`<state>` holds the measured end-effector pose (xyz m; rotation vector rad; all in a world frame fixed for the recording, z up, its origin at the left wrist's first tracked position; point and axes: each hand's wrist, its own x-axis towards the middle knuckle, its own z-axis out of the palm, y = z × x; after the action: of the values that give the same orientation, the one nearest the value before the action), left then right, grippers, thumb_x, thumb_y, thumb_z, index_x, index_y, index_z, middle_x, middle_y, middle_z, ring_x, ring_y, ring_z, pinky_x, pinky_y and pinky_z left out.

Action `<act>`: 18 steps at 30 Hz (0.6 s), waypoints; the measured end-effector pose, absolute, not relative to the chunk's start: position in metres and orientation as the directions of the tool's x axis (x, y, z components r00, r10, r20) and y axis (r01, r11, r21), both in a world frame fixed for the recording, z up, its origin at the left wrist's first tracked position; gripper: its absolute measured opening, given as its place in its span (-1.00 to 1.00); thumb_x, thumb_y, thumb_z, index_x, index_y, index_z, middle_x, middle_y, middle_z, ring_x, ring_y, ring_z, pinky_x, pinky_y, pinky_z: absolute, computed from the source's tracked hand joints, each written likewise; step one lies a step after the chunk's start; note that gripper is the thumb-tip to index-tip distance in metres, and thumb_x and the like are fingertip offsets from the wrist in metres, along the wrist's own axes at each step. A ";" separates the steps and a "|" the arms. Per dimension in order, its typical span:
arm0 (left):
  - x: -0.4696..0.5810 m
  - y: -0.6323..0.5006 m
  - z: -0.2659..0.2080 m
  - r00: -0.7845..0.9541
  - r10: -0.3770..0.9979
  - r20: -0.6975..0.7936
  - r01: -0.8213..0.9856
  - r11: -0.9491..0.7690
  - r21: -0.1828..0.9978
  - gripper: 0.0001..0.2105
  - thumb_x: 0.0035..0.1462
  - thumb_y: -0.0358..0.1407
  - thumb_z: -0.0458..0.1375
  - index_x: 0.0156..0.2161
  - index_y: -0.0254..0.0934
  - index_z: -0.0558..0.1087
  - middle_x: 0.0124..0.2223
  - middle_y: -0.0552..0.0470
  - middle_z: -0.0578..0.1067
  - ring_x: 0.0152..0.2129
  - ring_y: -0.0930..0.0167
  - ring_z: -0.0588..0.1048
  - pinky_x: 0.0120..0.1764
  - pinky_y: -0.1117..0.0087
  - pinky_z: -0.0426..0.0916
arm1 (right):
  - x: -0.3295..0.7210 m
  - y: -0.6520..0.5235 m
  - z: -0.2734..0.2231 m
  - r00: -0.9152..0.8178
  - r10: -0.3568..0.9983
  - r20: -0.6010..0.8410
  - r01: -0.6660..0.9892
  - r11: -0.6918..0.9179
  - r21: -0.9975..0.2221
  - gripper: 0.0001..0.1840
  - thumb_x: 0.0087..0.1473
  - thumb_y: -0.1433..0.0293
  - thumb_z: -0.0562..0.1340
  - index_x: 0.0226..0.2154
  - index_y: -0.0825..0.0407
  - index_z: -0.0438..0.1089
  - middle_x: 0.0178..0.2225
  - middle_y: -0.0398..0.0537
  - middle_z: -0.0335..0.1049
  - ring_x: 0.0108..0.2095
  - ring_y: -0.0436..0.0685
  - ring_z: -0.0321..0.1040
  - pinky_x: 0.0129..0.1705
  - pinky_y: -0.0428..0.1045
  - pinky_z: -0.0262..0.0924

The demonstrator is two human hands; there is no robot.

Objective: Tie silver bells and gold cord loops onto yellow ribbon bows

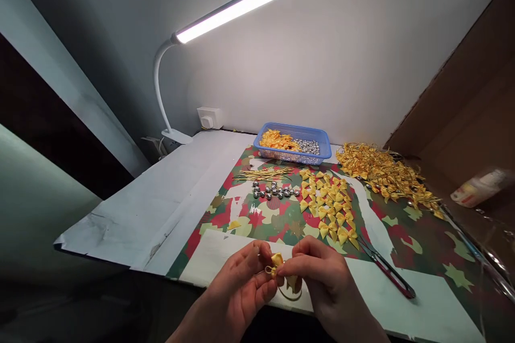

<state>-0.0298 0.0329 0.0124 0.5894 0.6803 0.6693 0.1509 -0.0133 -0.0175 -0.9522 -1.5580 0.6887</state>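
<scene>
Close to the table's front edge, a yellow ribbon bow point(277, 260) is pinched between my two hands. My left hand point(243, 284) grips its left side, where a small loop of cord pokes out. The fingertips of my right hand point(325, 278) press on the bow from the right. Below them hangs a loop of thin gold cord point(292, 297). My fingers partly cover the bow and the cord's knot. Beyond my hands lie rows of yellow bows point(325, 198), a group of silver bells point(273, 191) and a bundle of gold cords point(263, 173).
A blue basket point(325, 156) at the back holds yellow bows and silver bells. Tweezers point(386, 268) lie right of my hands. A heap of corded bows point(386, 171) and a white bottle point(478, 187) are at the right. A lamp point(161, 86) is clamped at the left.
</scene>
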 end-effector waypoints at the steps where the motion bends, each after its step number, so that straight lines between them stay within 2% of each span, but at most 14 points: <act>1: -0.029 0.033 0.010 0.578 0.731 -0.363 -0.318 0.611 0.725 -0.74 0.08 -0.15 0.41 -0.28 -0.30 0.53 -0.34 0.03 0.53 -0.36 0.43 0.49 -0.23 0.47 0.46 | 0.150 -0.013 -0.015 -0.056 0.886 0.460 0.169 0.462 -0.871 -0.60 0.20 0.60 0.08 -0.28 0.00 0.61 -0.45 -0.14 0.25 -0.48 -0.04 0.30 -0.40 -0.11 0.30; 5: -0.022 0.035 0.011 0.555 0.784 -0.279 -0.202 0.453 0.868 -0.70 -0.02 -0.33 0.49 -0.30 -0.24 0.43 -0.42 0.14 0.52 -0.46 0.45 0.52 -0.32 0.45 0.45 | 0.146 -0.011 -0.009 -0.107 0.981 0.164 -0.067 0.158 -0.985 -0.72 0.21 0.48 0.17 -0.37 0.02 0.60 -0.46 -0.17 0.28 -0.55 -0.08 0.28 -0.46 -0.13 0.25; 7: -0.020 0.036 0.014 0.603 0.766 -0.222 -0.190 0.408 0.893 -0.71 0.01 -0.35 0.47 -0.28 -0.24 0.42 -0.40 0.12 0.55 -0.46 0.39 0.56 -0.31 0.36 0.49 | 0.145 -0.011 -0.009 -0.122 0.990 0.068 -0.178 0.046 -0.983 -0.75 0.28 0.37 0.17 -0.28 0.01 0.57 -0.44 -0.17 0.33 -0.57 -0.09 0.31 -0.48 -0.12 0.28; 10: -0.020 0.035 0.017 0.642 0.746 -0.179 -0.196 0.386 0.902 -0.79 0.13 -0.30 0.38 -0.27 -0.23 0.41 -0.36 0.09 0.55 -0.47 0.36 0.58 -0.32 0.28 0.51 | 0.143 -0.014 -0.010 -0.136 0.991 0.007 -0.278 -0.032 -0.960 -0.72 0.31 0.21 0.19 -0.01 -0.09 0.49 -0.43 -0.21 0.34 -0.55 -0.05 0.35 -0.45 -0.08 0.33; 12: -0.022 0.035 0.015 0.603 0.779 -0.172 -0.225 0.373 0.900 -0.82 0.16 -0.29 0.36 -0.27 -0.22 0.41 -0.36 0.14 0.48 -0.47 0.44 0.52 -0.33 0.38 0.47 | 0.141 -0.016 -0.012 -0.097 0.995 -0.015 -0.262 -0.040 -0.964 -0.60 0.28 0.19 0.25 0.14 -0.17 0.40 -0.43 -0.24 0.32 -0.48 -0.03 0.36 -0.35 -0.06 0.32; 15: -0.025 0.034 0.010 0.536 0.828 -0.165 -0.279 0.358 0.891 -0.78 0.10 -0.30 0.40 -0.22 -0.17 0.45 -0.35 0.19 0.38 -0.44 0.53 0.39 -0.35 0.55 0.35 | 0.140 -0.016 -0.017 0.075 0.997 0.020 -0.160 0.031 -0.987 -0.54 0.26 0.17 0.27 0.20 -0.25 0.36 -0.42 -0.25 0.36 -0.37 -0.02 0.33 -0.21 -0.05 0.22; 18: -0.026 0.032 0.007 0.526 0.837 -0.152 -0.323 0.362 0.874 -0.72 0.11 -0.29 0.38 -0.10 -0.06 0.44 -0.27 0.17 0.41 -0.40 0.49 0.36 -0.36 0.52 0.31 | 0.140 -0.014 -0.019 0.172 0.984 0.039 -0.262 0.084 -0.962 -0.54 0.24 0.12 0.29 0.18 -0.27 0.38 -0.48 -0.28 0.32 -0.40 -0.03 0.28 -0.21 -0.06 0.17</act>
<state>-0.0263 0.0319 0.0069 0.9105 0.6652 0.8219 0.1404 -0.0143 -0.0194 -1.0398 -0.9201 1.1600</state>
